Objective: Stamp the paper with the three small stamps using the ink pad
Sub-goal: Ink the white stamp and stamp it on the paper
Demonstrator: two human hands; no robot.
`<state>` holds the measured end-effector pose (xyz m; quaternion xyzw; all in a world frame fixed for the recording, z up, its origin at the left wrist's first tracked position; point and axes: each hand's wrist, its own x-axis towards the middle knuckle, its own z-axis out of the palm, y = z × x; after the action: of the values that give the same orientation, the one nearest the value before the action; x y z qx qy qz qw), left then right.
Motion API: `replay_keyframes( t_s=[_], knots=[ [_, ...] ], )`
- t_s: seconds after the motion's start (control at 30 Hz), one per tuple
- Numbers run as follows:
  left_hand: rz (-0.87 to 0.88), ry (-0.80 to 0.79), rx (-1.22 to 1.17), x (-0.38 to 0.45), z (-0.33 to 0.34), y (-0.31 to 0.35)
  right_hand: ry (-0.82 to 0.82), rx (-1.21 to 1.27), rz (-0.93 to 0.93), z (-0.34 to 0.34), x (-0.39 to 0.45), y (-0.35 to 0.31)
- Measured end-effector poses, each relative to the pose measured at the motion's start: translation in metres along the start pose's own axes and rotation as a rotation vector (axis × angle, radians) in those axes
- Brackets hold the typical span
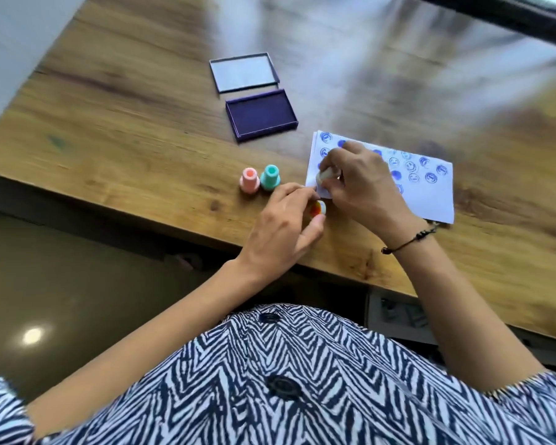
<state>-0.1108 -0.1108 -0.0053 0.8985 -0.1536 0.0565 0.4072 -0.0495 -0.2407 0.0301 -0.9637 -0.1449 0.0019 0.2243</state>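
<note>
A white paper [430,200] covered with several blue smiley prints lies on the wooden table [126,139]. My right hand [363,184] grips a pale stamp [325,175] over the paper's left edge. My left hand [283,229] pinches a small round cap [318,209] with an orange inside, just below that stamp. A pink stamp [249,180] and a teal stamp [269,178] stand upright side by side to the left of the paper. The open purple ink pad [261,115] sits further back.
The ink pad's clear lid [244,74] lies flat just behind the pad. The table's front edge [174,220] runs diagonally below the hands. A dark window frame [511,17] crosses the far right corner.
</note>
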Motion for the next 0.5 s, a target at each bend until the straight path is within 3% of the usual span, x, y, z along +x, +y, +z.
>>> replay_keyframes(
  t_s=[0.1, 0.3, 0.5],
  knots=[
    [-0.016, 0.008, -0.008, 0.0, 0.0, 0.0, -0.076, -0.12, -0.039, 0.0, 0.002, -0.004],
    [-0.037, 0.017, -0.053, 0.001, -0.002, 0.002, -0.23, -0.106, -0.093, -0.01, 0.015, -0.008],
    [-0.053, 0.017, -0.057, 0.001, -0.001, 0.001, -0.216, -0.136, -0.12, -0.007, 0.014, -0.006]
  ],
)
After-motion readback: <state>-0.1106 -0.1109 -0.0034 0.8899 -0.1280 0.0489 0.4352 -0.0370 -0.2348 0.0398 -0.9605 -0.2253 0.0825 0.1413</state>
